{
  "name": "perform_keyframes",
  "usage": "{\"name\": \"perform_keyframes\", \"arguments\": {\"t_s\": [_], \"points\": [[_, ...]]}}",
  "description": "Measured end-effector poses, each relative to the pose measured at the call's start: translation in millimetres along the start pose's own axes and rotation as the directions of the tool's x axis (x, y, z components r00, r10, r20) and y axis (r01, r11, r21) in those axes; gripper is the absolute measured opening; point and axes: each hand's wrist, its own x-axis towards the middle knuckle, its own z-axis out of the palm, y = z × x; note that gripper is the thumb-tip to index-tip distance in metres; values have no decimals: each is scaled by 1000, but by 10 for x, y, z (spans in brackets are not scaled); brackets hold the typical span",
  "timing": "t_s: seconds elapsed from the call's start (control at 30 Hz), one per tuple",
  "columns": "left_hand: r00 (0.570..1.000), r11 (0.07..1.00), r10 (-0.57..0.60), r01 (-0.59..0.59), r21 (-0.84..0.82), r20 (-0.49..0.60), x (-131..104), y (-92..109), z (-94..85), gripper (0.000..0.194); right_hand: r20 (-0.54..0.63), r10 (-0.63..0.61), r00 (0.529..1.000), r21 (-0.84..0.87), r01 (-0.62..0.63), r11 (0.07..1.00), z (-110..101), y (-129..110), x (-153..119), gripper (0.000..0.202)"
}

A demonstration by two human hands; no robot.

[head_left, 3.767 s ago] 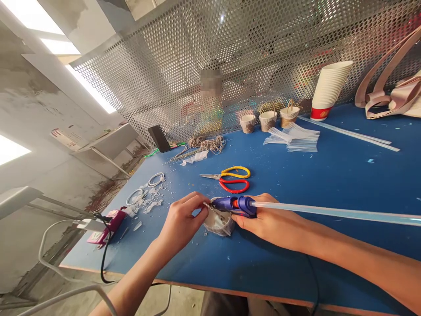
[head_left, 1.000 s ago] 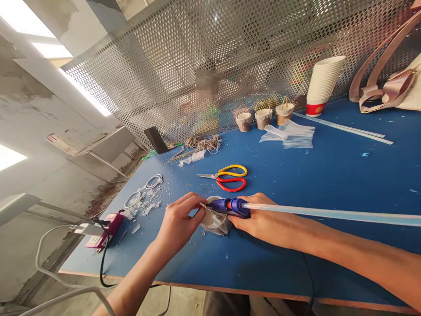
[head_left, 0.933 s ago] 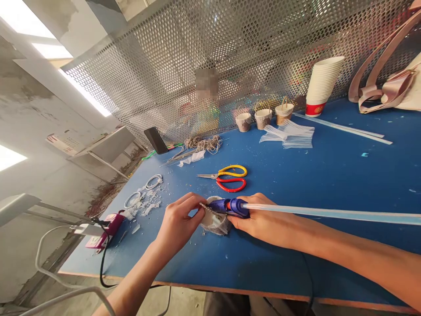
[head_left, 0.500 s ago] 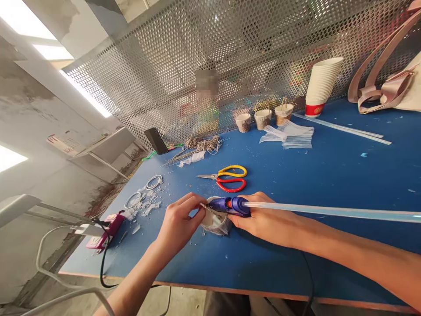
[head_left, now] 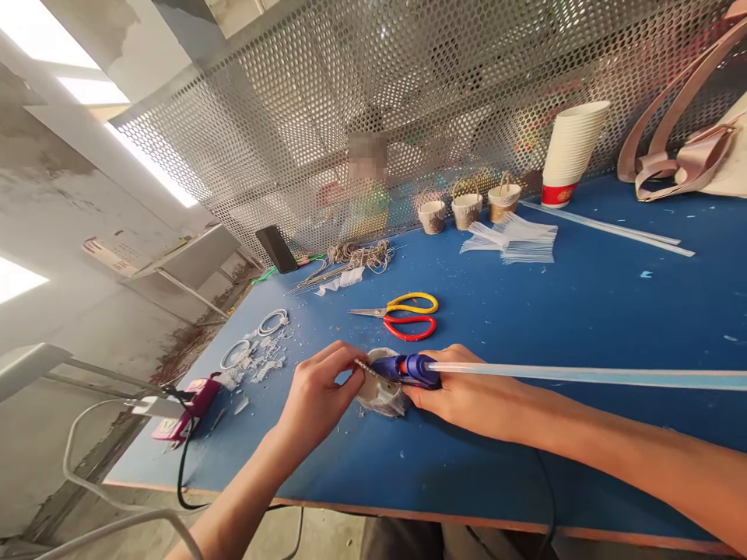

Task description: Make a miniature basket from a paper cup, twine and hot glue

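My right hand [head_left: 452, 389] is wrapped round a blue glue gun [head_left: 417, 369], from whose back a long clear glue stick [head_left: 583, 375] reaches to the right. The gun's nose lies over a small whitish cup [head_left: 385, 403] near the table's front. My left hand [head_left: 327, 381] pinches a thin twisted cord [head_left: 369, 369] at the cup's left rim. Just beyond the cup lie scissors [head_left: 412, 316] with one yellow and one red handle.
Small baskets [head_left: 467, 211], stacked paper cups [head_left: 572, 155], and white strips [head_left: 517, 239] stand or lie at the back. A phone [head_left: 276, 249] leans on the perforated screen [head_left: 280, 117]. Scraps and rings [head_left: 236, 355] lie left, near a purple box [head_left: 195, 408]. A person is behind the screen.
My right hand and the glue gun have shifted very slightly left and down. My left hand stays at the cord and cup rim.
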Motion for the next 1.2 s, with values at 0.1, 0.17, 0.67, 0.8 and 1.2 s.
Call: {"name": "perform_keyframes", "arguments": {"t_s": [0.1,0.17,0.67,0.8,1.2], "points": [[1000,1000,-3,3,-6,-3,2,8,-2,17,-20,-1,1000,-13,1,1000,-18,-18,-11,20],[1000,1000,-1,1,-5,1,1,9,0,18,-34,-3,999,-27,2,1000,-26,-30,-18,22],[1000,1000,-4,4,-12,-3,3,21,-6,17,-30,-12,999,-21,12,1000,-6,-8,5,21],[1000,1000,-18,18,-17,-2,0,16,4,17,-10,-12,1000,-8,12,1000,-11,-12,1,20],[1000,1000,-12,12,-12,8,-11,2,6,18,-37,-45,998,-36,44,998,-10,3,-12,20]]}}
